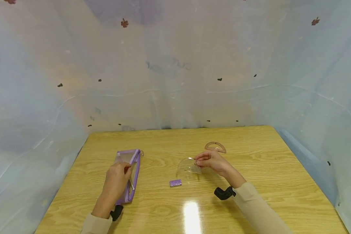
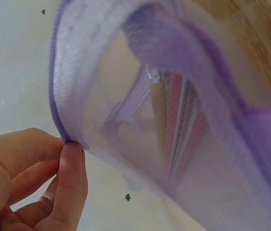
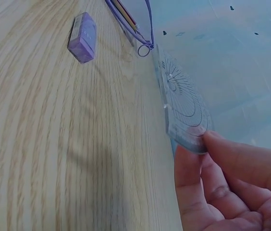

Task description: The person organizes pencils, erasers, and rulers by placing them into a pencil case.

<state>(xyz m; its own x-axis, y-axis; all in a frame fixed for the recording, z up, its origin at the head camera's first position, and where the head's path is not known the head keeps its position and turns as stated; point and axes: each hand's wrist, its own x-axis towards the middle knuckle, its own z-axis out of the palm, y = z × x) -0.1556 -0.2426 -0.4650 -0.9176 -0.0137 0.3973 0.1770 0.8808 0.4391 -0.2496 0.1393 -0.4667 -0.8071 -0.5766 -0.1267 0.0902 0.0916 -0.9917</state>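
With thumb and fingers my left hand [image 1: 115, 178] pinches the edge of a see-through pencil case [image 1: 124, 157] with purple trim. Its mouth gapes, and several pencils [image 2: 174, 110] lie inside, as the left wrist view shows. My right hand [image 1: 214, 162] holds a clear protractor [image 1: 188, 165] by one corner between thumb and fingers, raised off the table. Between the hands a purple eraser [image 1: 175, 183] lies on the wood. Beyond the right hand is a second protractor [image 1: 215, 147], with a brownish scale, flat on the table.
A wood-grain table [image 1: 163, 214] carries everything, with a bright glare patch near its front. Pale curtain sheeting [image 1: 175, 65] hangs behind and at both sides. A black wrist device [image 1: 224, 193] sits under the right forearm, another [image 1: 116, 213] by the left wrist.
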